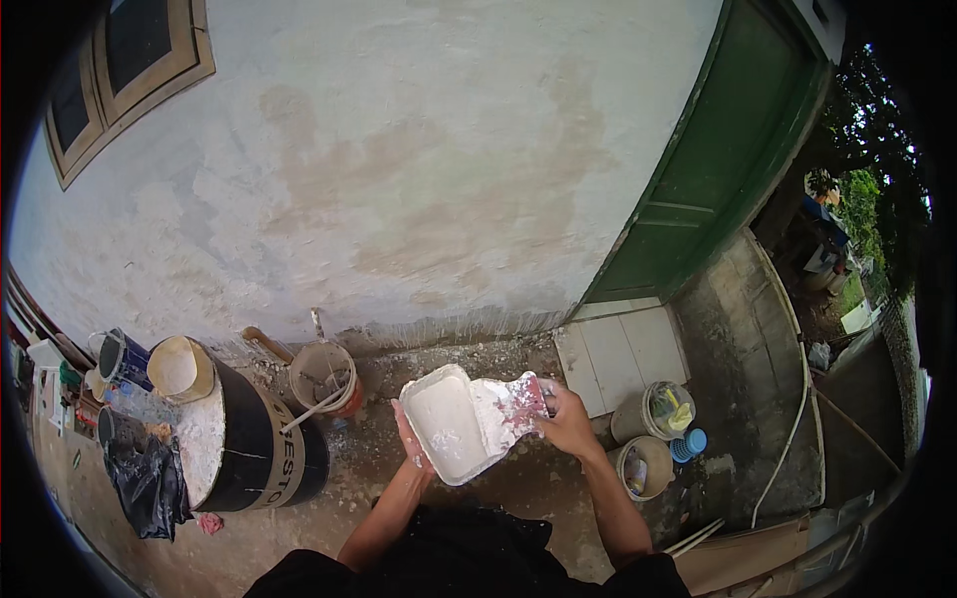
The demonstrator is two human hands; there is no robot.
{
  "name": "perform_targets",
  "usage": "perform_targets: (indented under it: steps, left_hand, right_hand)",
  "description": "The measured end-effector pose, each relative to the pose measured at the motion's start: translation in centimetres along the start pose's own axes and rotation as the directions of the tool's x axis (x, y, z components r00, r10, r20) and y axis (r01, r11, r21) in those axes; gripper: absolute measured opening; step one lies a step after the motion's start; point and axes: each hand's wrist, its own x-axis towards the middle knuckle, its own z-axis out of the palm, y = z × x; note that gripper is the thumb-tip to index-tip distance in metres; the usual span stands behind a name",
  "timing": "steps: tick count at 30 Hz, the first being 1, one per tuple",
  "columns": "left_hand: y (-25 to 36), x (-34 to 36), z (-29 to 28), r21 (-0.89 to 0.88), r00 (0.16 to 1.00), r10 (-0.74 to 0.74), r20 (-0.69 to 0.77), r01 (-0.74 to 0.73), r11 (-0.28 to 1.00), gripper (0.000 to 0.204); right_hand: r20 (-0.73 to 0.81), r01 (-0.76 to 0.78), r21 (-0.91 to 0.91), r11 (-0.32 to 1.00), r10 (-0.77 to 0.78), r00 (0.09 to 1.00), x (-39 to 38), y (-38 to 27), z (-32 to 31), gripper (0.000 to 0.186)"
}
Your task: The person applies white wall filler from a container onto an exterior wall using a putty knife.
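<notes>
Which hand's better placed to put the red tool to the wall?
Likely the right hand: it grips the white-smeared red tool, while the left hand is occupied holding the tray.

The person's bare left forearm slants up and inward, ending in a left hand partly hidden, upright in a supporting grip. The bare right forearm mirrors it; the right hand is curled tightly inward.
</notes>
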Motion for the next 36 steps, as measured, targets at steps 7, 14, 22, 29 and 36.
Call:
perform_targets:
  steps: [7, 14, 22, 29, 36]
  left_hand:
    - [-2.1, 3.7, 1.8, -0.022, 1.000, 0.012, -0.016, -0.013, 1.000, 0.101]
    - [-0.9, 9.1, 1.4, 0.067, 0.998, 0.005, -0.069, 0.000, 0.998, 0.103]
    - [0.9, 19.0, 1.9, 0.006, 0.994, -0.106, -0.033, 0.106, 0.994, 0.105]
    - [4.4, 29.0, 3.2, 0.013, 0.990, -0.138, 0.003, 0.138, 0.990, 0.102]
    - [7.1, 36.5, 3.5, 0.019, 0.987, -0.161, -0.002, 0.161, 0.987, 0.099]
  right_hand:
    - [0.251, 0.114, -0.034, 0.993, -0.102, 0.963, 2.0, 2.2, -6.6, 0.046]
    - [0.487, 0.359, -0.258, 0.897, -0.200, 0.850, 7.3, 2.6, -9.3, 0.055]
    - [0.410, 0.705, -0.672, 0.227, -0.679, 0.609, 16.7, 3.1, -11.0, 0.043]
    - [0.409, 0.737, -0.672, 0.077, -0.791, 0.455, 27.1, -1.0, -13.3, 0.024]
    - [0.628, 0.809, -0.577, -0.114, -0.695, 0.350, 35.0, -2.8, -14.3, 0.011]
